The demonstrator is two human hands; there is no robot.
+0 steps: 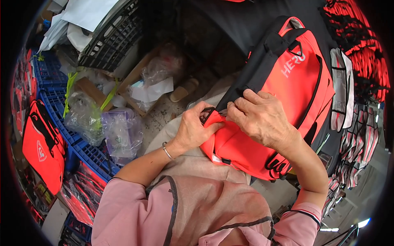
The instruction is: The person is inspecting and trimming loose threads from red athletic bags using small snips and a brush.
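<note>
A bright red bag with black trim and black straps (308, 94) lies slantwise across my lap and the dark surface to the right. My left hand (193, 128) is closed on a folded edge of the bag at its near left side, the thumb on the red cloth and a bit of dark mesh showing by the fingers. Beside it, my right hand (260, 119) is closed in a pinch above the same edge. A thin, shiny tip shows at its fingertips, but its kind is hidden by the fingers.
Blue plastic crates (55, 102) stand at left, with clear plastic bags (85, 119) and a purple box (121, 131) nearby. A black crate (111, 35) is behind. Another red bag (43, 145) is far left. Grey-white strips (341, 88) and red straps (365, 49) lie at right.
</note>
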